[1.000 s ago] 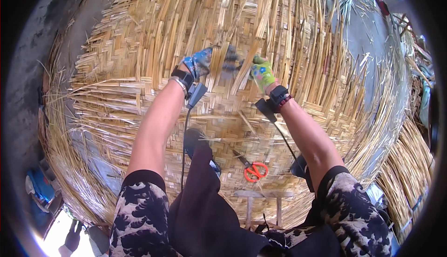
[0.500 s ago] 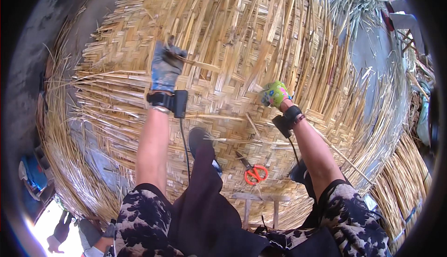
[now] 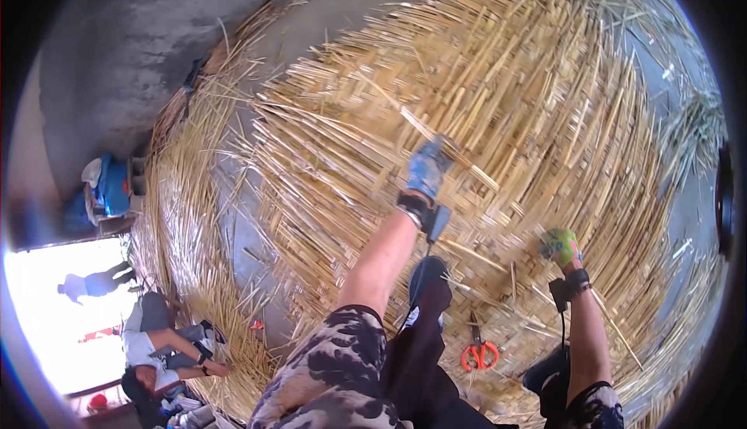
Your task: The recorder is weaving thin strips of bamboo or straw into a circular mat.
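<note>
A large mat (image 3: 475,219) woven from flat yellow reed strips lies on the ground beneath me. My left hand (image 3: 428,166), in a blue glove, is out over its middle, closed around a flat reed strip (image 3: 417,123) that sticks out to both sides. The glove is slightly blurred. Nearer to me and to the right, my right hand (image 3: 560,247), in a green patterned glove, rests low at the weave with curled fingers. What they hold, if anything, is hidden. Scissors with orange handles (image 3: 480,356) lie on the mat between my feet.
Loose reeds (image 3: 183,234) are heaped along the left. Greyish leaf scraps (image 3: 695,137) lie at the far right on the grey floor (image 3: 303,36). A person (image 3: 167,343) sits at the lower left beside the heap, near a bright doorway. My shoe (image 3: 428,273) stands on the mat.
The view has swung left, so the mat and both hands appear farther right and lower. The doorway and the seated person show more fully. My left hand still has a strip; the scissors have not moved.
</note>
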### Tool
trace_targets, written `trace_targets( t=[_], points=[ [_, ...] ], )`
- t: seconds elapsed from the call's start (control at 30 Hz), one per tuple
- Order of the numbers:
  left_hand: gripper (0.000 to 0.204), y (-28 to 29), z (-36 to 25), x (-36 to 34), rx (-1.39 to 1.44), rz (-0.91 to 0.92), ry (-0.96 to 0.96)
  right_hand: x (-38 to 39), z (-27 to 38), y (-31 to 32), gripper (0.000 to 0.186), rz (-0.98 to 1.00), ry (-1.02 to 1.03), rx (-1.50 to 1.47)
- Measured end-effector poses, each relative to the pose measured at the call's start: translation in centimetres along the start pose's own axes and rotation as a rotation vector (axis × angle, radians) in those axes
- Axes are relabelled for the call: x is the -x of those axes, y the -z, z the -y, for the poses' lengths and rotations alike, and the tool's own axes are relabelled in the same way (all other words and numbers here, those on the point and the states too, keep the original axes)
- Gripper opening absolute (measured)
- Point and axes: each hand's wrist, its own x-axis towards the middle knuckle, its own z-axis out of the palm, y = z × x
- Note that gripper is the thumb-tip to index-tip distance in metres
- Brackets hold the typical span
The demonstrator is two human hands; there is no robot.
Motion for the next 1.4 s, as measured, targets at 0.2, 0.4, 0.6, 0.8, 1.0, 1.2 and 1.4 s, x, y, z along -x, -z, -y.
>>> trace_targets(
  t=[0.2, 0.4, 0.6, 0.8, 1.0, 1.2, 1.4],
  points=[
    [0.028, -2.7, 5.7, 4.0, -0.206, 0.056, 0.22, -0.5, -0.1, -0.8, 0.012, -0.033, -0.154, 0.091],
    [0.014, -2.8, 4.9, 4.3, -0.566, 0.039, -0.178, -0.1, 1.9, 1.0, 0.01, -0.022, -0.583, -0.982],
    [0.009, 2.3, -0.7, -1.0, -1.052, -0.09, -0.555, 0.5, 3.7, 2.7, 0.018, -0.04, -0.351, -0.682],
    [0.013, -2.2, 0.9, 2.8, -0.323, -0.077, 0.017, 0.4, 4.4, 2.6, 0.028, 0.175, -0.337, 0.085],
    [0.02, -4.7, 6.2, 6.4, -0.749, 0.081, 0.043, 0.0, 5.5, 1.3, 0.033, 0.073, -0.293, 0.249],
    [0.023, -2.2, 7.1, 5.9, -0.655, -0.077, 0.149, 0.6, 8.5, 1.7, 0.025, -0.01, -0.372, 0.183],
    [0.027, -2.1, 6.1, 6.2, -0.552, -0.039, 0.225, 0.6, 12.4, 5.2, 0.023, -0.174, -0.218, 0.345]
  ],
)
